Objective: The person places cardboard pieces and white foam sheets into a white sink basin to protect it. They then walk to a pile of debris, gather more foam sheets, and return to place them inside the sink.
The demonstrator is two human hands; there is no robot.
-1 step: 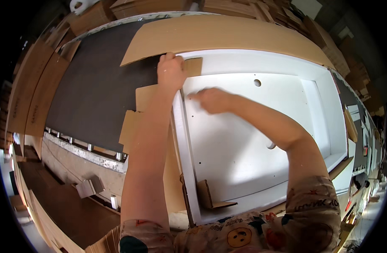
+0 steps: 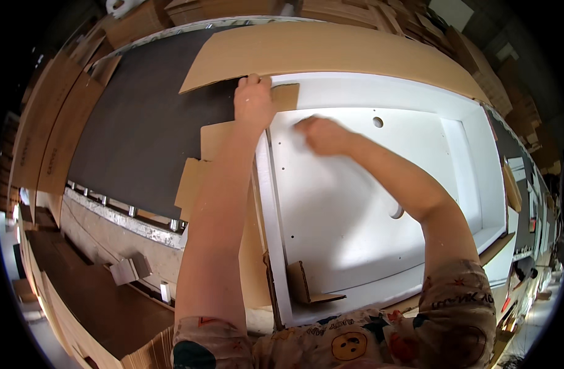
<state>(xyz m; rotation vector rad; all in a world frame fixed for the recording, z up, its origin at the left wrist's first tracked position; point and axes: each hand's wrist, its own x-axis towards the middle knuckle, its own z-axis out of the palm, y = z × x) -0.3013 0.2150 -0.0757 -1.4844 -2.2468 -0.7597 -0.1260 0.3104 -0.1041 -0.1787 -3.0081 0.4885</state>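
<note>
The left hand (image 2: pixel 255 106) rests on the far left corner of a white, foam-like rectangular border (image 2: pixel 272 221), its fingers bent over the edge; whether they clamp it, I cannot tell. The right hand (image 2: pixel 325 136) is over a flat white panel (image 2: pixel 331 203) with round holes, near the panel's far left corner; its fingers are blurred, so I cannot tell whether they are apart or together. The panel lies inside the border, in front of the person. A small brown cardboard piece (image 2: pixel 287 96) sits just right of the left hand, and a folded brown cardboard corner (image 2: pixel 298 281) stands at the near left. A wide brown cardboard flap (image 2: pixel 349 49) spreads beyond the far side. A dark grey conveyor surface (image 2: pixel 146 123) extends to the left.
</note>
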